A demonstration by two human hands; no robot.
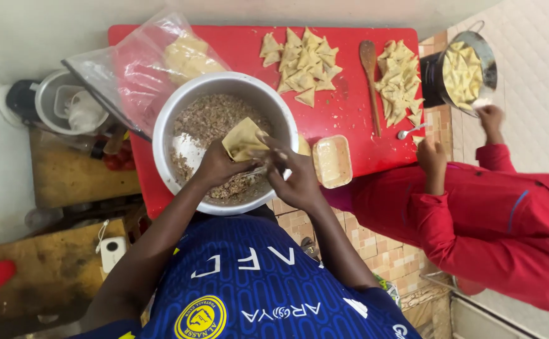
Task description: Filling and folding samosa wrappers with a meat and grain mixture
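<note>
Together, left hand and right hand grip a pastry cone (folded, pale) over the filling bowl.

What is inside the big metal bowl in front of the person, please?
The metal bowl holds a brown minced filling. Over it the left hand and right hand hold a folded pastry cone. The filling beneath the hands is hidden.

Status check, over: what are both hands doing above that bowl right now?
Left hand and right hand both pinching a pale folded pastry cone. Cone held over round metal bowl of minced filling. Nothing blocking the hands.
</note>
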